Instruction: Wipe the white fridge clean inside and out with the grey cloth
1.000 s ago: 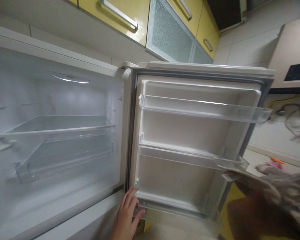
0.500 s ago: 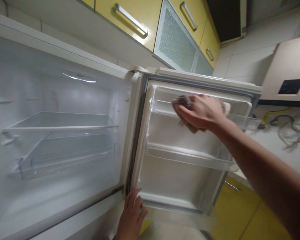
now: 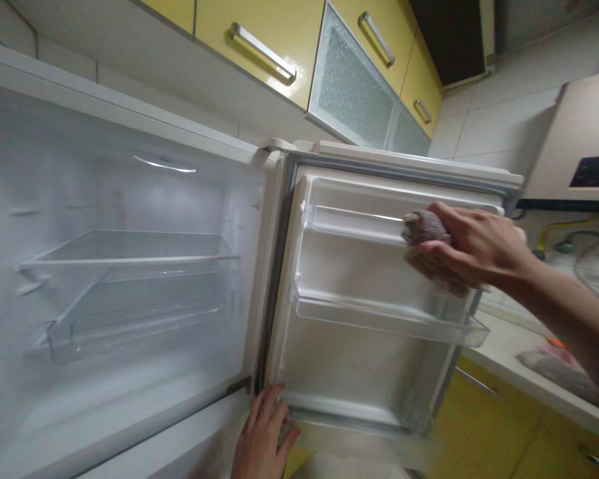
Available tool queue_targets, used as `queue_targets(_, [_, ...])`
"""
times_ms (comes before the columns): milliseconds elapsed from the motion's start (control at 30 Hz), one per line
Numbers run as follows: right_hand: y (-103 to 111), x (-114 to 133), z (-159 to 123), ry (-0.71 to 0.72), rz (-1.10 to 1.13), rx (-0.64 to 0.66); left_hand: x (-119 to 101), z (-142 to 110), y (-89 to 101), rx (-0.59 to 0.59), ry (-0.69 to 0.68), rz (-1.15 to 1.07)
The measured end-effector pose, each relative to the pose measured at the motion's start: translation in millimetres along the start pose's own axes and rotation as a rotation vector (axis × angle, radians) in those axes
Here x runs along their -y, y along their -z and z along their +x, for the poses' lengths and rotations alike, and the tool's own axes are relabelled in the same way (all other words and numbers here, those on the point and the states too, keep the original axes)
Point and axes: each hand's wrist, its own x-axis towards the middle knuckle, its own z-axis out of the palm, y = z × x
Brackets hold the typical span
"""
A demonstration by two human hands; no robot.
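My right hand [image 3: 484, 243] grips a crumpled brownish cloth [image 3: 426, 229] against the upper clear rack [image 3: 354, 223] of the open fridge door [image 3: 349, 359]. The hand covers the right end of that rack. Lower on the door, a second clear rack [image 3: 379, 319] runs across its width. My left hand [image 3: 264, 429] rests at the door's lower hinge-side corner, its fingers apart and holding nothing. To the left is the lit inside of the fridge [image 3: 144, 379], with a glass shelf [image 3: 144, 247] and a clear tray [image 3: 140, 326] beneath it.
Yellow wall cabinets [image 3: 259, 20] with metal handles hang above the fridge. A water heater [image 3: 579, 133] with cables and a yellow hose below is on the right wall. Behind the door, a counter [image 3: 509, 346] carries a plastic-wrapped bundle [image 3: 559, 369].
My right hand has moved right along the upper door rack with the cloth, uncovering the rack's left part. My left hand has stayed almost in place. The view has shifted slightly.
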Motion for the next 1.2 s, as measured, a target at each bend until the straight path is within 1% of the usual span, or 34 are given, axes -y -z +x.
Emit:
queue_targets(33, [-2.1, -13.9, -7.8, -0.101, -0.023, 0.008, 0.9, 0.0, -1.0, 0.007, -0.006, 0.011])
queue_targets(67, [-3.7, -22.2, -13.5, -0.187, -0.044, 0.011, 1.7, -0.1, -2.5, 0.010, -0.012, 0.020])
queue_targets(100, [-4.5, -24.4, -16.5, -0.252, -0.065, 0.010, 2.4, -0.3, -4.4, 0.008, -0.016, 0.025])
queue_targets(133, [-4.4, -20.2, -16.6, -0.294, -0.084, -0.002, 2.9, -0.6, -6.7, 0.006, -0.023, 0.028])
queue_targets(167, [-3.5, -10.0, -13.5, -0.303, -0.094, -0.016, 3.3, -1.0, -9.0, 0.003, -0.032, 0.030])
queue_targets(233, [-0.6, 25.3, 1.4, -0.271, -0.092, -0.073, 3.5, -1.7, -13.3, -0.012, -0.045, 0.037])
queue_targets(333, [2.9, 95.5, 36.9, -0.135, -0.014, -0.196, 2.7, -2.5, -15.8, -0.065, -0.070, 0.048])
queue_targets(400, [3.3, 136.5, 59.2, -0.037, 0.047, -0.263, 2.4, -3.0, -13.5, -0.092, -0.076, 0.044])
queue_targets(467, [2.7, 162.0, 72.7, 0.062, 0.076, -0.312, 3.0, -3.8, -8.4, -0.090, -0.063, 0.035])
queue_targets(533, [2.1, 168.8, 74.6, 0.158, 0.055, -0.347, 4.9, -4.8, -2.1, -0.066, -0.045, 0.023])
queue_targets(567, [1.9, 165.5, 71.7, 0.202, 0.029, -0.359, 6.2, -5.2, 1.0, -0.048, -0.038, 0.014])
queue_targets(633, [1.6, 148.4, 61.1, 0.266, -0.026, -0.366, 9.0, -5.6, 6.1, -0.021, -0.028, 0.001])
queue_targets(667, [1.3, 135.6, 54.3, 0.280, -0.042, -0.360, 10.3, -5.5, 8.0, -0.018, -0.030, -0.001])
queue_targets(733, [-0.4, 103.6, 39.3, 0.264, -0.037, -0.327, 12.1, -4.4, 10.0, -0.020, -0.042, 0.004])
queue_targets(800, [-4.2, 65.4, 21.9, 0.214, -0.019, -0.287, 13.0, -2.4, 10.0, -0.017, -0.058, 0.018])
queue_targets(900, [-12.0, 4.8, -6.9, 0.080, -0.034, -0.254, 14.1, 0.3, 6.4, -0.019, -0.095, 0.045])
queue_targets(967, [-16.2, -29.0, -22.0, -0.021, -0.023, -0.218, 15.3, 0.9, 2.1, -0.043, -0.120, 0.065])
queue_targets(1000, [-17.6, -41.5, -26.6, -0.068, -0.007, -0.187, 16.0, 0.8, -0.4, -0.055, -0.127, 0.072])
queue_targets(1033, [-18.3, -50.4, -28.8, -0.111, 0.008, -0.157, 16.8, 0.6, -3.0, -0.064, -0.136, 0.077])
queue_targets(1100, [-18.2, -56.1, -27.0, -0.181, 0.016, -0.114, 18.0, -0.1, -7.8, -0.072, -0.151, 0.079])
queue_targets(1133, [-17.5, -53.4, -23.5, -0.201, 0.011, -0.104, 18.1, -0.5, -9.9, -0.074, -0.152, 0.079])
queue_targets(1200, [-15.3, -38.6, -13.2, -0.209, -0.007, -0.098, 16.7, -0.9, -13.0, -0.077, -0.142, 0.076])
